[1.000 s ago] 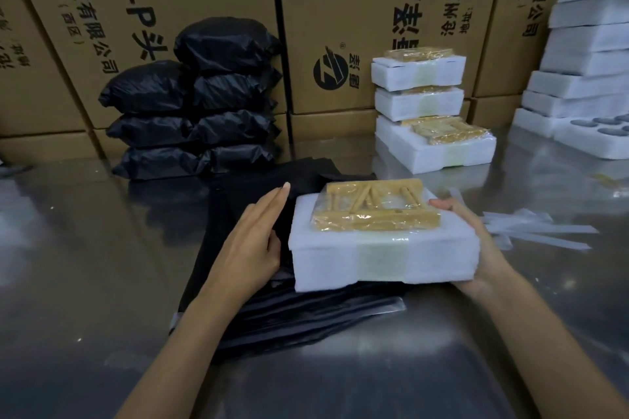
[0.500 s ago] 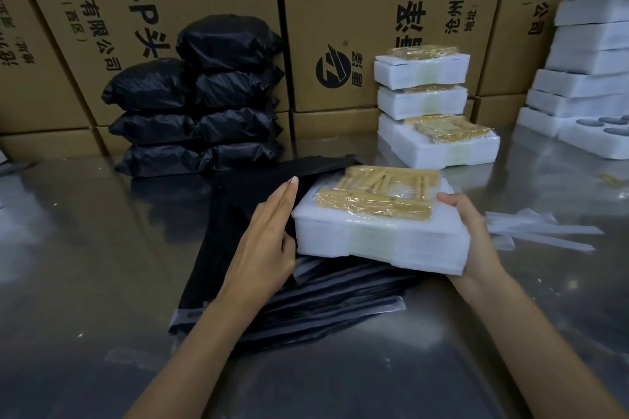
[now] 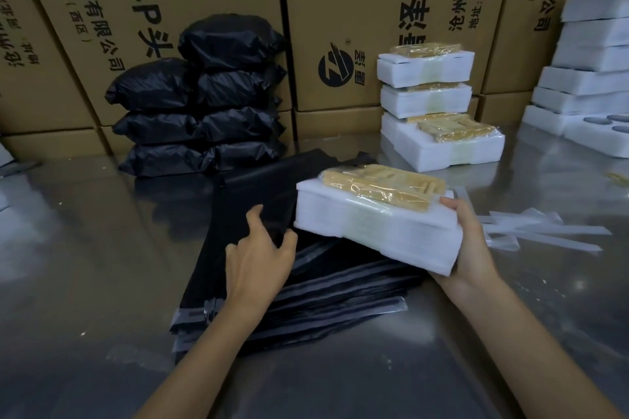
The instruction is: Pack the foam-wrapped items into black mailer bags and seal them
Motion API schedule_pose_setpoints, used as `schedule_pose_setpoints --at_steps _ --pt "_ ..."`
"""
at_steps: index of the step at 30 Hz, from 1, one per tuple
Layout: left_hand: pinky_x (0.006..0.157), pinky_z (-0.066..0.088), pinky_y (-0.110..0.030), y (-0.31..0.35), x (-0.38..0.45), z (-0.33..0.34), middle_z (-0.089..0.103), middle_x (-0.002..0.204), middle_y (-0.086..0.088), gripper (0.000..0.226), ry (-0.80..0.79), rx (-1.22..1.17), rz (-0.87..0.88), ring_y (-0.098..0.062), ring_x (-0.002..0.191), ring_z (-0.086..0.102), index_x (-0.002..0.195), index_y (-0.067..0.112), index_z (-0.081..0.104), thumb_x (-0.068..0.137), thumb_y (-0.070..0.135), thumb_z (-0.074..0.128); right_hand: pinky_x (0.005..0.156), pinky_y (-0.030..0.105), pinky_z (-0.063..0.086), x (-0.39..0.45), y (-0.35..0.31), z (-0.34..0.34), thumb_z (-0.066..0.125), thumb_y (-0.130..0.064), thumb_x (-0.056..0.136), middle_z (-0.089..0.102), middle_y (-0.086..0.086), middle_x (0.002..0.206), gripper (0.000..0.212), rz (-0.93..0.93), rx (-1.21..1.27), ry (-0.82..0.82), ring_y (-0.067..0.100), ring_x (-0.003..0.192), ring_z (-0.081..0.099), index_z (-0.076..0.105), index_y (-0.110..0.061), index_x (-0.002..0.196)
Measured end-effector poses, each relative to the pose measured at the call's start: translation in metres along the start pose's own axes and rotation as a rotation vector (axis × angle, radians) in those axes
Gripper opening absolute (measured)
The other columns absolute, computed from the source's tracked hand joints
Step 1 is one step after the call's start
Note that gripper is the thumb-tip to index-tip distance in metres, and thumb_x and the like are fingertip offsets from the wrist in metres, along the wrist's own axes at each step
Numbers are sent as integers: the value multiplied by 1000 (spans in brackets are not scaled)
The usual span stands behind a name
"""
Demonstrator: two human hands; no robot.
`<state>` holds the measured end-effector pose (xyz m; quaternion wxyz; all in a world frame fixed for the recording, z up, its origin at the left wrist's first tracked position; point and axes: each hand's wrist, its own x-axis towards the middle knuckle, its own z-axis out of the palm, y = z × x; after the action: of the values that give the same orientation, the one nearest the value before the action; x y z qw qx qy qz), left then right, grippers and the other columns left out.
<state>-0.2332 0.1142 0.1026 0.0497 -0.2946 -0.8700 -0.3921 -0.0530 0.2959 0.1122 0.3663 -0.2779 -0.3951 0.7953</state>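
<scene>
Left hand: left hand (image 3: 257,260) rests on the flat stack of black plastic mailer bags (image 3: 306,286), fingers (image 3: 253,219) curled, pinching the top bag's edge
Right hand: right hand (image 3: 471,245) grips the white foam-wrapped block topped with yellow parts in clear film (image 3: 377,218), tilted above the bags
Bench: shiny steel bench (image 3: 85,248)
Behind: filled black bags (image 3: 200,105) stacked left; three more foam blocks (image 3: 432,112) stacked right

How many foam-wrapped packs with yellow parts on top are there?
4: one foam pack held in the right hand, three stacked by the boxes. Others may be hidden.
</scene>
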Motion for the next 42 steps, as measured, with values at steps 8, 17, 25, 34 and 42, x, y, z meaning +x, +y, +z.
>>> schedule_pose_setpoints --at_steps 8,17,25,34,42 --pt "57 41 -17 9 -6 12 69 73 9 61 -77 -261 -74 3 67 62 143 33 34 92 27 67 101 54 51 -7 3 9 68 -46 81 76 9 113 46 -14 -77 89 31 109 69 70 -21 119" --pt "68 59 -43 5 3 7 70 82 -11 28 91 -496 -170 -22 69 65 119 28 62 95 15 55 97 57 53 -6 1 13 74 -57 57 78 7 103 61 -30 -222 113 33 104 71 73 -23 108" --pt "60 47 -27 -2 4 3 68 62 5 14 254 -412 -58 -6 52 58 105 22 72 96 27 62 97 58 53 -6 -2 12 73 -54 59 76 10 109 67 -31 -247 125 35 104 71 68 -19 116" --pt "54 50 -34 3 0 -3 65 61 12 14 351 -323 162 -8 52 60 89 28 58 99 38 55 94 56 55 -7 1 12 75 -60 51 73 9 114 81 -43 -238 170 32 103 71 63 -20 121" --pt "52 36 -27 5 -4 2 57 77 17 41 230 -28 147 0 63 55 119 34 33 90 44 60 90 53 56 -4 8 11 73 -55 59 76 8 110 66 -16 -161 113 33 106 71 71 -22 116"
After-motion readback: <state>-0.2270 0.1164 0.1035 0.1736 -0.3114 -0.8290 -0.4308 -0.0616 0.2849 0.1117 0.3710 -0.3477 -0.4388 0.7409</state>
